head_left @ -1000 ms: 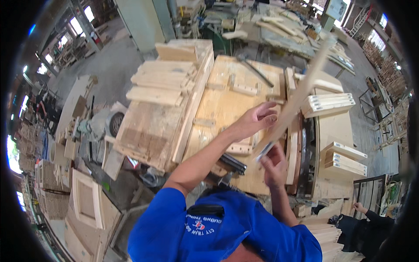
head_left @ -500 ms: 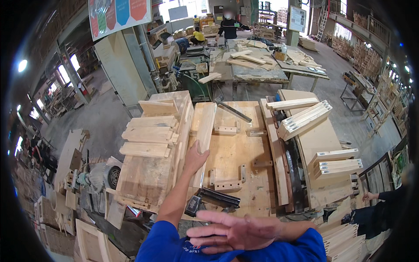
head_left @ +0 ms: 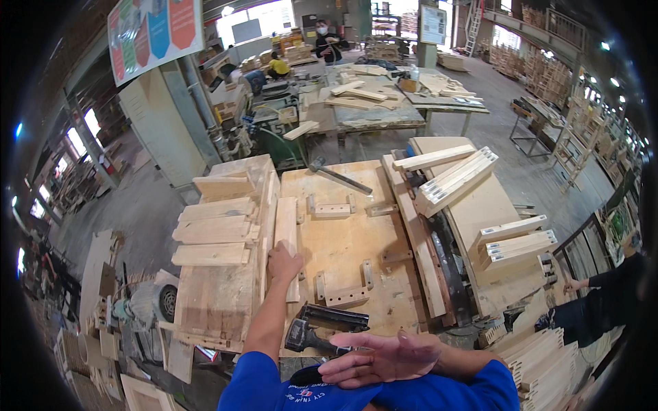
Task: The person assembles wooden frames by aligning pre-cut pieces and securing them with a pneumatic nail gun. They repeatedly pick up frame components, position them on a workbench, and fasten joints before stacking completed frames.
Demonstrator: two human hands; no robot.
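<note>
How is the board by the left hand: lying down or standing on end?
Lying down: the board stretches lengthwise along the table, the left hand over it.

grey motor (head_left: 146,302), white ladder (head_left: 474,27)

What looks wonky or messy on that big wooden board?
Maybe the hammer: it lies slanted across the far end of the board, while the plank under the left hand lies along the side. I see nothing spilled or broken.

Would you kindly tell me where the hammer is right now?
In the head view, the hammer lies at the far end of the plywood worktop, just beyond the far drilled block, ahead and to the right of the left hand.
</note>
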